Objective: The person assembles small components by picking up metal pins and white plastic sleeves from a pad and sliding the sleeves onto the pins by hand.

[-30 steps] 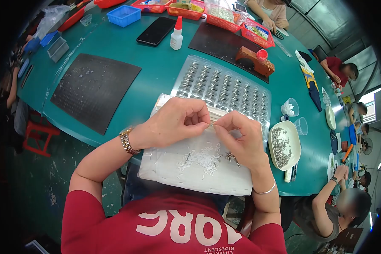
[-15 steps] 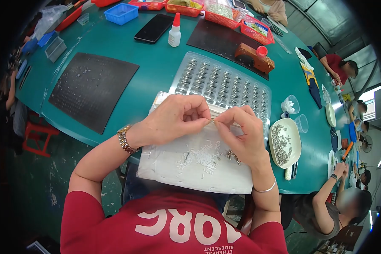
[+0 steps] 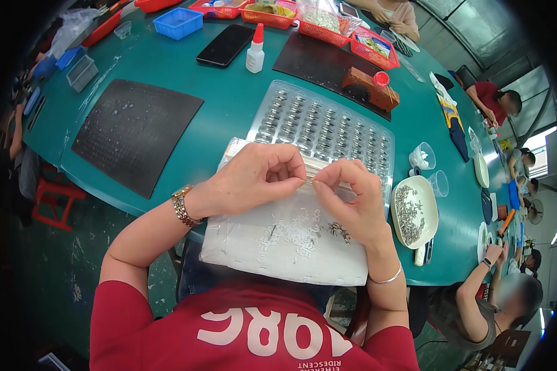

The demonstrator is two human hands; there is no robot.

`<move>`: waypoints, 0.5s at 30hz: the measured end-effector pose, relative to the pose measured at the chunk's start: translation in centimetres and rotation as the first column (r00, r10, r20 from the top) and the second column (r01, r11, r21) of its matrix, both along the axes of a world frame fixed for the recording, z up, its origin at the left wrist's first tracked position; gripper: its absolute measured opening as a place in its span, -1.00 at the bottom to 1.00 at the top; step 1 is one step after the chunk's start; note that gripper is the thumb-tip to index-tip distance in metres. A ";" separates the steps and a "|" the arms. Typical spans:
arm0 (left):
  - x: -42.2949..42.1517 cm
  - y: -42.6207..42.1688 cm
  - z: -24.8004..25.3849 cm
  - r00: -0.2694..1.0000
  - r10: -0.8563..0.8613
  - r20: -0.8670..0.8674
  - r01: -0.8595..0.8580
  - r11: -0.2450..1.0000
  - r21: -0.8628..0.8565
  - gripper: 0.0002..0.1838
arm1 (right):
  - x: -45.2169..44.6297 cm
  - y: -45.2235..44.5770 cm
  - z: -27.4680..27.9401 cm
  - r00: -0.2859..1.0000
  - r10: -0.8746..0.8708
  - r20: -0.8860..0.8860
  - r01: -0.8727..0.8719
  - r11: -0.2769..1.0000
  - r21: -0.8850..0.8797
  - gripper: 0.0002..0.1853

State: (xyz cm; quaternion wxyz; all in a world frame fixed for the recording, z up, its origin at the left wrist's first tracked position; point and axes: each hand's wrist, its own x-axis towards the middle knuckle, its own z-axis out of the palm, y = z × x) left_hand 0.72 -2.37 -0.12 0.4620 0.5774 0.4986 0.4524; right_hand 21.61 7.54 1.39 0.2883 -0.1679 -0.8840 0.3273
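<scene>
Over a white padded board [image 3: 229, 247], my left hand [image 3: 263, 176] pinches at something too small to make out. Its fingertips nearly meet those of my right hand [image 3: 353, 195], also closed in a pinch. Small white tubes [image 3: 298, 234] lie scattered on the board, with a little pile of metal pieces [image 3: 338, 231] below my right hand. Behind the board is a clear plastic tray [image 3: 328, 127] holding rows of small metallic parts. A cream dish [image 3: 432, 216] of small metal pieces stands to the right.
A black mat [image 3: 136, 133] lies at left. Beyond are a phone [image 3: 226, 45], a glue bottle [image 3: 255, 51], a brown block [image 3: 370, 89], a blue basket [image 3: 179, 23] and red baskets. Clear cups [image 3: 439, 183] stand at right. A person [image 3: 495, 303] sits at the right edge.
My hands hold almost the same pinching pose near each other. The view has shifted slightly. At the far right, the other person's hands have moved a little.
</scene>
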 end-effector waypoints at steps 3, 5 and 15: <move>0.1 0.0 -0.1 1.000 0.005 -0.017 -0.005 1.000 0.007 -0.97 | 0.0 -0.1 0.0 1.000 0.004 0.015 -0.004 1.000 -0.001 -0.91; 0.1 0.0 0.1 0.999 0.008 -0.051 -0.007 1.000 0.016 -0.96 | 0.0 -0.1 -0.2 1.000 0.002 0.018 -0.001 1.000 -0.025 -0.90; 0.3 0.2 -0.4 1.000 0.020 -0.001 -0.020 1.000 0.005 -0.93 | 0.0 -0.1 -0.2 1.000 -0.006 0.002 0.006 1.000 -0.007 -0.91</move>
